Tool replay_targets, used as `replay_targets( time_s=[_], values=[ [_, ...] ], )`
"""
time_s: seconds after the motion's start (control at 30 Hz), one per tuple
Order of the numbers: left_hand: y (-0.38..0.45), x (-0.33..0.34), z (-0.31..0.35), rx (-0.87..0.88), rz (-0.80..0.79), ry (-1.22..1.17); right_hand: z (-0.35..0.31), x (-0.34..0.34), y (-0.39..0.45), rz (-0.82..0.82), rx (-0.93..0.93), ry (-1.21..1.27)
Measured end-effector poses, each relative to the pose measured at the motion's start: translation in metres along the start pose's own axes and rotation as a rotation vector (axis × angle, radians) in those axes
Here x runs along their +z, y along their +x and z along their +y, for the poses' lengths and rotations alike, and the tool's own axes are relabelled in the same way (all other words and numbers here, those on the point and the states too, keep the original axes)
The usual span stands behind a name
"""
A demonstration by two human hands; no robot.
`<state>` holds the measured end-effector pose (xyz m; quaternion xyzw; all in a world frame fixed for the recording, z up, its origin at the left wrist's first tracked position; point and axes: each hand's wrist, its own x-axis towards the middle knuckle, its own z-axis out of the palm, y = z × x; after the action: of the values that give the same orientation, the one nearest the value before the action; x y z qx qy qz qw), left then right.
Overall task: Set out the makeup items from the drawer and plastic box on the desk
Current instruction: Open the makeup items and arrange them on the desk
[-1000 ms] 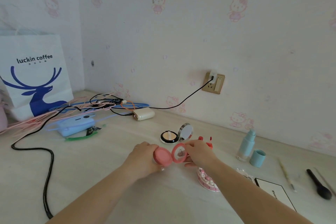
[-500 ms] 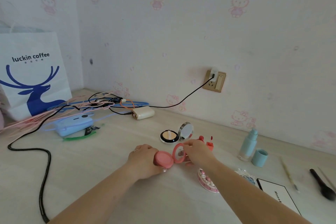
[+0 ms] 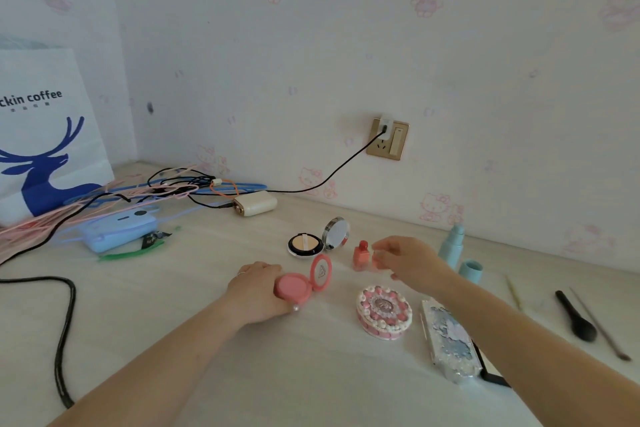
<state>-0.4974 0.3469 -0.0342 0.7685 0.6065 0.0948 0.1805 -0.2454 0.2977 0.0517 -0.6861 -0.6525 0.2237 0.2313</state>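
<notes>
My left hand grips the base of a pink blush compact on the desk, with its lid standing open. My right hand hovers to the right of it with loosely curled fingers, just beside a small red polish bottle. An open cushion compact with a mirror lid lies behind. Nearer me sit a round pink decorated box and a glittery blue palette. A teal bottle and its cap stand partly behind my right hand.
A black brush and a thin brush lie at the right. A cream power bank, a blue device, tangled cables and a paper bag fill the back left. A thick black cable runs down the left side.
My right hand has let go of the compact's lid and moved right, toward the red bottle. The lid stays open and my left hand still holds the base.
</notes>
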Motion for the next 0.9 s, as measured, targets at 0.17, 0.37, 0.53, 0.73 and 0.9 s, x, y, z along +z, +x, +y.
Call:
replay_targets(
  time_s=[0.17,0.37,0.53,0.73,0.9],
  values=[
    [-0.017,0.004,0.016,0.063,0.199,-0.165,0.019,-0.011,-0.013,-0.133,-0.116,-0.328],
    [-0.044,0.013,0.046,0.227,0.272,-0.399,0.03,0.002,-0.022,-0.402,-0.157,-0.424],
    [-0.056,0.025,0.067,0.229,0.143,-0.537,0.031,0.017,-0.022,-0.357,-0.197,-0.475],
    [-0.058,0.029,0.092,-0.039,0.043,-1.083,0.031,0.011,-0.033,-0.278,-0.247,-0.369],
    [-0.062,0.03,0.119,-0.263,-0.259,-1.566,0.028,-0.005,-0.051,-0.238,-0.332,-0.188]
  ],
)
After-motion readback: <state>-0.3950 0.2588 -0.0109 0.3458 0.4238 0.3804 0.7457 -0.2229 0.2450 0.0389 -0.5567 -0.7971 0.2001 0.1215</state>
